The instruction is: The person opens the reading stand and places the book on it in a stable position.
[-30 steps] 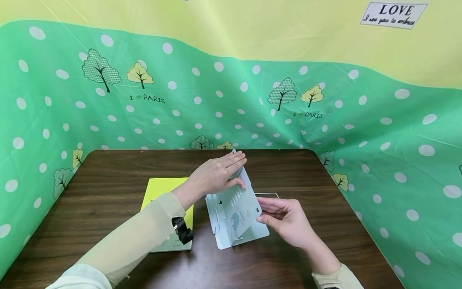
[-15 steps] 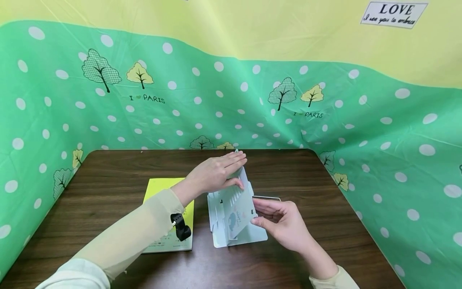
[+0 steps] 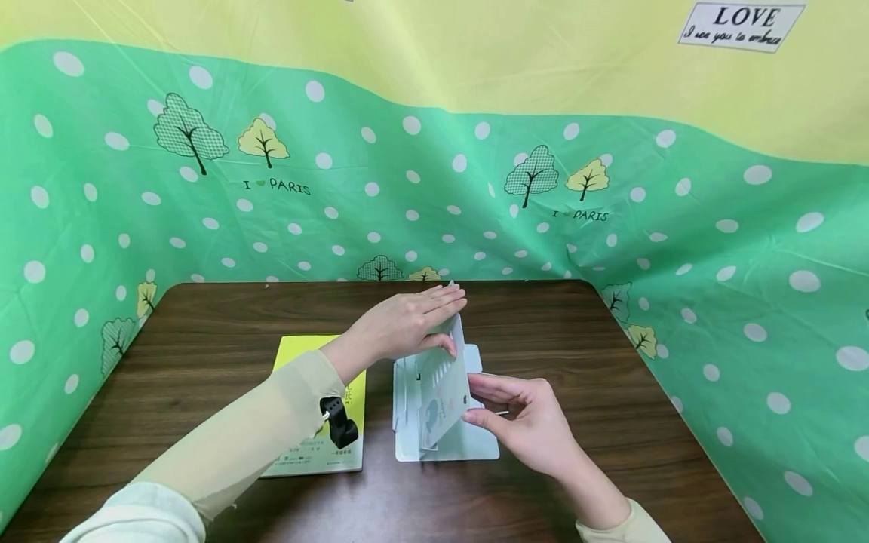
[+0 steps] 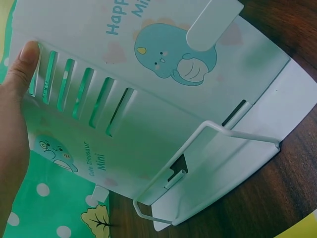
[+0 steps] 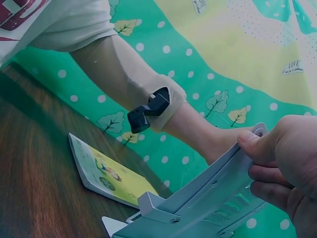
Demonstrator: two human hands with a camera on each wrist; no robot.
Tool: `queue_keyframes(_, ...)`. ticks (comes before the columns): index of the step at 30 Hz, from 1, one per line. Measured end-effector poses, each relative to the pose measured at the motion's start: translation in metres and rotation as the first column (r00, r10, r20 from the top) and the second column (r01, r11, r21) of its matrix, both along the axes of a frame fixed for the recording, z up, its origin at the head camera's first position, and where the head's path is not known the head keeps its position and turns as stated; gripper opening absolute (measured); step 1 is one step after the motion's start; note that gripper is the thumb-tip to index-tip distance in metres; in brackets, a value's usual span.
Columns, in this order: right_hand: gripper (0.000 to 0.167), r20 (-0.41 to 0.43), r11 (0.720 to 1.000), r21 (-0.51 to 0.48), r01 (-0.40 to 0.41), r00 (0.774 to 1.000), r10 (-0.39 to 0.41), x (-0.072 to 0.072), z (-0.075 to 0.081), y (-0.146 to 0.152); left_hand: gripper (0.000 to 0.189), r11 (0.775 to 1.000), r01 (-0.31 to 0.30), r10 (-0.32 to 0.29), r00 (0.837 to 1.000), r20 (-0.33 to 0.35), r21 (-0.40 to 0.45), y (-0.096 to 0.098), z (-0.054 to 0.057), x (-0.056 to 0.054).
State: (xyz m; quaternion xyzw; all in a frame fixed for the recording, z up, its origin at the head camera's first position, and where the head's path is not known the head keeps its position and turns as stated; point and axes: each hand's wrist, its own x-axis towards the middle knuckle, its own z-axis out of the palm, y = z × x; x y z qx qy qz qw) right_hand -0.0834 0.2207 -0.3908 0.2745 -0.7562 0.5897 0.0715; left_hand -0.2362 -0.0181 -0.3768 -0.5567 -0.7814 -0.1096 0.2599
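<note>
A pale blue metal book stand (image 3: 444, 400) with dinosaur prints and a row of slots stands tilted up on its flat base (image 3: 468, 446). My left hand (image 3: 406, 326) holds its upper edge; in the left wrist view the thumb (image 4: 28, 58) lies on the front face by the slots, and the other fingers are hidden. My right hand (image 3: 526, 422) pinches the panel's right edge between thumb and fingers, as the right wrist view also shows at a corner (image 5: 258, 130). A white wire bracket (image 4: 190, 144) sticks out low on the front.
A yellow and pale green book (image 3: 326, 445) lies flat left of the stand, partly under my left forearm. The dark wooden table (image 3: 210, 324) is bordered by a green and yellow dotted curtain (image 3: 366, 188) at the back and sides.
The stand has turned slightly on the table, its base now squarer to the front edge. My right hand has moved a little left with its edge; my left hand has barely moved.
</note>
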Motion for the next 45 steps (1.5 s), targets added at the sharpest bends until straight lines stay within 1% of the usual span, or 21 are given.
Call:
queue_keyframes(5,0.041,0.010,1.000,0.000,0.012,1.000,-0.012,0.001,0.002,-0.004,0.081,1.000,-0.007,0.007,0.999,0.034,-0.021,-0.001,0.002,0.001)
queue_keyframes(8,0.041,0.015,1.000,0.007,0.020,1.000,-0.020,0.001,0.003,-0.006,0.081,0.999,-0.003,0.005,0.999,0.043,-0.034,-0.001,0.002,-0.001)
queue_keyframes(17,0.040,0.032,0.997,0.037,0.063,0.997,-0.064,0.004,0.005,-0.012,0.080,0.998,0.041,-0.039,0.998,0.047,-0.049,-0.001,0.005,-0.004)
queue_keyframes(23,0.041,0.049,0.997,0.024,0.070,0.996,-0.071,0.005,0.006,-0.015,0.080,0.997,0.038,-0.034,0.998,0.061,-0.071,-0.001,0.007,-0.004)
queue_keyframes(30,0.041,0.047,0.997,0.027,0.077,0.996,-0.078,0.006,0.005,-0.015,0.081,0.997,0.038,-0.034,0.997,0.063,-0.065,-0.001,0.006,-0.003)
queue_keyframes(32,0.041,0.049,0.997,0.030,0.076,0.996,-0.077,0.006,0.005,-0.014,0.082,0.998,0.024,-0.019,0.996,0.082,-0.062,-0.004,0.005,-0.001)
queue_keyframes(35,0.040,0.047,0.997,0.034,0.067,0.997,-0.069,0.006,0.005,-0.014,0.083,1.000,0.000,0.004,0.989,0.148,-0.025,-0.009,0.003,0.005)
queue_keyframes(37,0.040,0.043,0.998,0.032,0.058,0.997,-0.059,0.006,0.005,-0.014,0.084,0.999,-0.003,-0.006,0.976,0.217,0.037,-0.012,0.002,0.013)
queue_keyframes(38,0.040,0.038,0.998,0.030,0.053,0.998,-0.054,0.006,0.005,-0.014,0.085,0.997,-0.003,-0.016,0.966,0.258,0.072,-0.014,0.001,0.018)
queue_keyframes(39,0.039,0.030,0.998,0.028,0.049,0.998,-0.050,0.006,0.005,-0.014,0.087,0.994,-0.006,-0.028,0.953,0.301,0.110,-0.014,0.000,0.024)
queue_keyframes(40,0.039,0.023,0.999,0.026,0.046,0.999,-0.047,0.006,0.005,-0.013,0.089,0.989,-0.010,-0.042,0.936,0.349,0.147,-0.014,-0.001,0.031)
queue_keyframes(41,0.039,0.015,0.999,0.023,0.041,0.999,-0.042,0.006,0.005,-0.013,0.092,0.984,-0.023,-0.050,0.915,0.401,0.175,-0.013,-0.001,0.038)
queue_keyframes(42,0.039,0.009,0.999,0.020,0.039,0.999,-0.039,0.005,0.005,-0.012,0.095,0.979,-0.044,-0.053,0.888,0.458,0.200,-0.012,-0.002,0.047)
queue_keyframes(45,0.038,-0.002,0.999,0.016,0.029,1.000,-0.029,0.005,0.005,-0.011,0.100,0.963,-0.130,-0.044,0.787,0.615,0.235,-0.009,-0.003,0.072)
